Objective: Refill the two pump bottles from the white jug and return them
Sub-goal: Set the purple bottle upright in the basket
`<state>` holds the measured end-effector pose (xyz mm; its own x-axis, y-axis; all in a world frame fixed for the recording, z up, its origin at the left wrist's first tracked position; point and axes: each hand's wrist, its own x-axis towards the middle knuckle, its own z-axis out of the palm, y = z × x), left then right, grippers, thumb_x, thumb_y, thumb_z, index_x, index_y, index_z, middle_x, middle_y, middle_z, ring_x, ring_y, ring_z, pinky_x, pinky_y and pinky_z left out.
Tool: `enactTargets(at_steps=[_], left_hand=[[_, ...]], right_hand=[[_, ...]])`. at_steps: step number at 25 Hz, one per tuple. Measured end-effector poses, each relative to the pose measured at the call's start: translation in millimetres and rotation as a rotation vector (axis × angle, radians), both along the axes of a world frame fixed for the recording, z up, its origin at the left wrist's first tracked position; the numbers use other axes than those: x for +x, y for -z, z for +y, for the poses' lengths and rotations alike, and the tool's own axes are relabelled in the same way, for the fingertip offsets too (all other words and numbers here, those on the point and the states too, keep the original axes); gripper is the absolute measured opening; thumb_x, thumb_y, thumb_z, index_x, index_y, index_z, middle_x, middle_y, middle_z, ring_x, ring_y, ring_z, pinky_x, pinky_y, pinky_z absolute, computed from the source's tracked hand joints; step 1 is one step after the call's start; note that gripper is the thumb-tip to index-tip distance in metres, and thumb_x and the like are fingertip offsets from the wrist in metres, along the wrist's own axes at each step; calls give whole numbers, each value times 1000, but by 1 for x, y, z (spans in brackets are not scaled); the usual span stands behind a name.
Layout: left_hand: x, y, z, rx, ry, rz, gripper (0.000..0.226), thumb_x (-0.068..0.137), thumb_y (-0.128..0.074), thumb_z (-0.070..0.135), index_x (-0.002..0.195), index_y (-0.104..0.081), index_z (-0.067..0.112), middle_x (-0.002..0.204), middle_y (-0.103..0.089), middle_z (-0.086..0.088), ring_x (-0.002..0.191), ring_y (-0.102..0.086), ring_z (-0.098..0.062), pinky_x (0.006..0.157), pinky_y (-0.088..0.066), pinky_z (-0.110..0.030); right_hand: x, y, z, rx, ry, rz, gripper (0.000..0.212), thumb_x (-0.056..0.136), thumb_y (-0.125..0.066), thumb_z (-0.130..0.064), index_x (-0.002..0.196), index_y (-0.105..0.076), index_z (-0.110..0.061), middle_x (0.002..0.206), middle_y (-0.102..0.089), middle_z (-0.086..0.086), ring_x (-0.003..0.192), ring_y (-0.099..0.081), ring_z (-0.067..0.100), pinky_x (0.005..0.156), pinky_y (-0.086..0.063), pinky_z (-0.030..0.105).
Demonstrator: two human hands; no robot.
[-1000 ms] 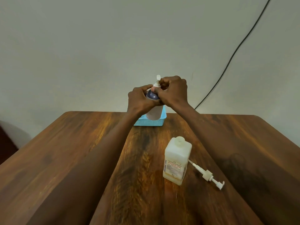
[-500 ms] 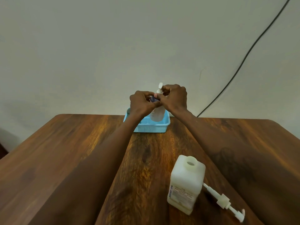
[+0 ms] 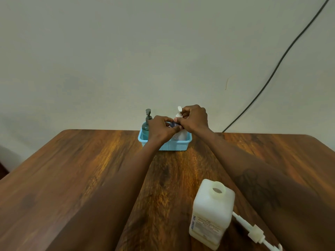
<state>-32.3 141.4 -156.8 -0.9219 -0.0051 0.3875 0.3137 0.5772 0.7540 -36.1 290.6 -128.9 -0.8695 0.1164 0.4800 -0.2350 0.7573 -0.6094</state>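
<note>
A basket [image 3: 174,146] at twelve o'clock holds a dark bottle [image 3: 145,128] and a white bottle [image 3: 182,135]. Left hand [image 3: 161,130] and right hand [image 3: 194,118] pinch the latter (jug [image 3: 212,205] label blurred).

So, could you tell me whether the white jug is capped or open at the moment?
Open: the jug stands upright with a bare mouth, and a pump lies beside it.

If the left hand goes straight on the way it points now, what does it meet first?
The white pump bottle in the blue basket; the left hand seems to hold its shoulder, beside the right hand. Depth there is unclear.
</note>
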Motion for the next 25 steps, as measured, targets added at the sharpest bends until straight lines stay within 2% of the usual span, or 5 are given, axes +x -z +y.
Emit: enactTargets(at_steps=[12, 16, 18, 21, 25], left_hand=[[85, 2, -20, 77, 44, -146, 56, 91, -65, 56, 131, -66, 17, 129, -68, -5, 95, -60, -7, 72, -57, -15], [133, 1, -18, 122, 51, -151, 52, 90, -66, 56, 127, -67, 20, 121, -67, 5, 87, -59, -1, 56, -45, -2], [156, -1, -15, 204, 72, -143, 42, 89, -67, 56, 120, -67, 29, 115, -65, 10, 85, -61, -1, 57, -44, -1], [186, -3, -7, 353, 141, -141, 26, 85, -69, 59, 104, -60, 43, 111, -73, 3, 92, -72, -14, 72, -60, -20], [222, 5, 3, 340, 255, -149, 75, 68, -64, 85, 119, -67, 31, 119, -72, 4, 105, -70, -14, 88, -60, -40]], right_hand=[[54, 1, 26, -56, -27, -96, 35, 75, -90, -31, 102, -77, -14, 99, -77, 2, 81, -68, 10, 82, -62, 31], [96, -1, 33, -28, -46, -133, 30, 77, -89, -25, 103, -78, -12, 106, -77, 5, 82, -69, 12, 74, -56, 16], [119, -4, 36, -25, -49, -137, 32, 79, -88, -26, 106, -78, -12, 108, -77, 5, 88, -71, 16, 80, -60, 24], [155, -8, 45, -9, -50, -122, 28, 81, -87, -25, 106, -79, -14, 104, -77, 3, 90, -71, 16, 86, -61, 35], [195, -5, 64, 4, -100, -113, 17, 83, -83, -11, 99, -79, -13, 97, -77, 1, 83, -69, 9, 80, -58, 21]])
